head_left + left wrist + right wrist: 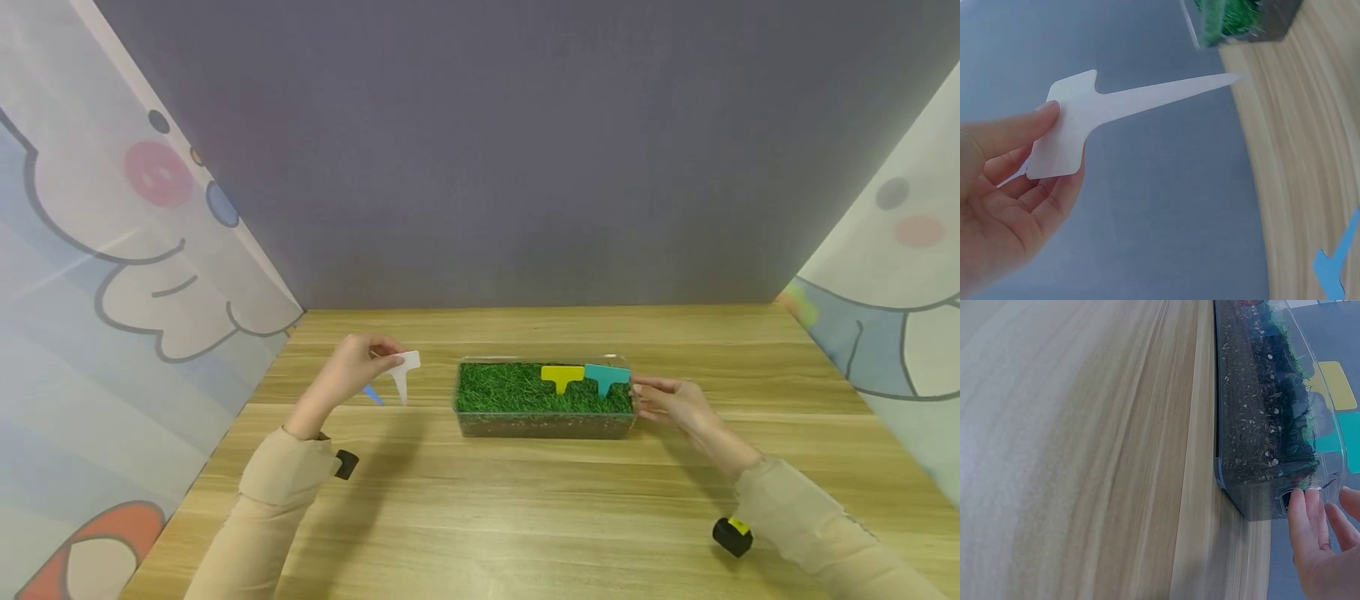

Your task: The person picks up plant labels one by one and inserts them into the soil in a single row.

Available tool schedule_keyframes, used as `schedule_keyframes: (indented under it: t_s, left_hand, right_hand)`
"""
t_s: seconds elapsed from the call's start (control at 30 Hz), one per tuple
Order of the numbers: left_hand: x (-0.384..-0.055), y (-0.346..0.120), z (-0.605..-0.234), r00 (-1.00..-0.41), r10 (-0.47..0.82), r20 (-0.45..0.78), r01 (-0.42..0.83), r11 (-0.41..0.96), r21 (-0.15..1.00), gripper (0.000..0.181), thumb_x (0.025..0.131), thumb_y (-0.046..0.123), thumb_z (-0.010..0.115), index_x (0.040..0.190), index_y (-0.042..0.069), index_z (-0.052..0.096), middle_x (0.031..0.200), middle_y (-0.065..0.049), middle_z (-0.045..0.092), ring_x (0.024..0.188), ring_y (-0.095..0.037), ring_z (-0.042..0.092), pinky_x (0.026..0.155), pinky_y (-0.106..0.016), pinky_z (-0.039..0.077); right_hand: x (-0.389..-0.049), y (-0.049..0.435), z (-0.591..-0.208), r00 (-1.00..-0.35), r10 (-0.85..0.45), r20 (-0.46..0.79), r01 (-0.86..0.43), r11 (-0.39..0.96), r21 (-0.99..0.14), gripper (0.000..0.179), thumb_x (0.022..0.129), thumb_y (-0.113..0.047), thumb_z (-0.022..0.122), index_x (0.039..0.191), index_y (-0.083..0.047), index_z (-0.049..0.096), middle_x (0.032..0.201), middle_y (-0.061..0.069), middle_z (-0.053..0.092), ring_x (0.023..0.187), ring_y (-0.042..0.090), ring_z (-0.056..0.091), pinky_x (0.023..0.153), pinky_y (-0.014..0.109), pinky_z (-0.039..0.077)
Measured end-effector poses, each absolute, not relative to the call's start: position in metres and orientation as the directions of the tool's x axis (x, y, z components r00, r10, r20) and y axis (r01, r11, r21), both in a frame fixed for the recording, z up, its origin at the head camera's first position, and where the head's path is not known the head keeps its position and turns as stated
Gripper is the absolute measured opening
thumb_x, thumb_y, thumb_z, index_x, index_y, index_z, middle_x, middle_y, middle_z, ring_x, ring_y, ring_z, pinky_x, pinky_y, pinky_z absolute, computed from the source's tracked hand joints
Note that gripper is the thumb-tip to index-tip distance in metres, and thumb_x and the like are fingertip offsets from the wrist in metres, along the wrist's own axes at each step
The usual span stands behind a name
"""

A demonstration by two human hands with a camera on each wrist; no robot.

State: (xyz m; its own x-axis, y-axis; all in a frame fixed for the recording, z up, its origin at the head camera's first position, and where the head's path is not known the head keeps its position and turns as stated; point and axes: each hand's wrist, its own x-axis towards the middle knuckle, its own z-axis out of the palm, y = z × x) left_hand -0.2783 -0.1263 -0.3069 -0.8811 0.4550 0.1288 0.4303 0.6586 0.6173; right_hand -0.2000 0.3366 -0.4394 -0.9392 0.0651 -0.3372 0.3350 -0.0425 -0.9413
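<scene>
My left hand (352,367) pinches a white T-shaped plant label (402,375) by its wide head, thumb on one face and fingers behind. The label's pointed stem hangs downward, left of a clear planter box (546,426). In the left wrist view the whole white label (1072,128) shows. My right hand (678,404) is at the box's right end, its fairly straight fingertips (1298,501) touching the end wall near the rim. A yellow label (562,375) and a teal label (606,377) stand in the green grass (498,387) inside the box.
A blue label (372,395) lies on the wooden table (510,508), partly hidden behind the left hand. Dark soil with pale specks (1250,406) shows through the box's side. A grey panel (510,167) rises behind the table, with cartoon-printed sheets (90,350) at both sides.
</scene>
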Motion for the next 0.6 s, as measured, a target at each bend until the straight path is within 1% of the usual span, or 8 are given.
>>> schedule_keyframes:
  t_s: [0.17, 0.4, 0.47, 0.6]
  left_hand:
    - [-0.279, -0.114, -0.302, -0.875, 0.461, 0.144, 0.442, 0.643, 0.625, 0.015, 0.083, 0.013, 0.061, 0.094, 0.002, 0.066, 0.086, -0.009, 0.064, 0.077, -0.022, 0.060, 0.065, -0.033, 0.050]
    - [-0.280, -0.098, -0.296, -0.864, 0.471, 0.179, 0.471, 0.628, 0.620, 0.015, 0.083, 0.012, 0.062, 0.093, 0.002, 0.066, 0.086, -0.010, 0.065, 0.077, -0.022, 0.060, 0.065, -0.032, 0.051]
    - [-0.280, -0.094, -0.294, -0.859, 0.476, 0.189, 0.480, 0.618, 0.623, 0.015, 0.082, 0.011, 0.062, 0.093, 0.002, 0.066, 0.086, -0.010, 0.064, 0.077, -0.022, 0.060, 0.067, -0.032, 0.051]
    - [-0.281, -0.084, -0.293, -0.860, 0.477, 0.180, 0.471, 0.606, 0.642, 0.015, 0.083, 0.012, 0.062, 0.093, 0.002, 0.066, 0.086, -0.010, 0.065, 0.075, -0.021, 0.060, 0.066, -0.031, 0.051]
  right_hand:
    - [-0.199, 0.335, -0.435, -0.936, 0.064, -0.345, 0.343, -0.049, -0.938, 0.079, 0.059, -0.041, 0.077, 0.123, -0.005, 0.050, 0.094, -0.005, 0.064, 0.086, 0.016, 0.063, 0.080, 0.029, 0.048]
    - [-0.196, 0.332, -0.429, -0.938, 0.052, -0.342, 0.340, -0.052, -0.939, 0.076, 0.059, -0.039, 0.077, 0.122, -0.006, 0.052, 0.094, -0.005, 0.064, 0.086, 0.016, 0.063, 0.080, 0.029, 0.048]
    - [-0.197, 0.332, -0.430, -0.938, 0.056, -0.341, 0.338, -0.056, -0.939, 0.075, 0.057, -0.040, 0.078, 0.120, -0.008, 0.054, 0.093, -0.006, 0.064, 0.086, 0.016, 0.063, 0.080, 0.029, 0.048]
    - [-0.195, 0.330, -0.425, -0.939, 0.053, -0.340, 0.338, -0.054, -0.940, 0.073, 0.057, -0.041, 0.078, 0.118, -0.009, 0.055, 0.093, -0.006, 0.064, 0.085, 0.016, 0.063, 0.080, 0.029, 0.048]
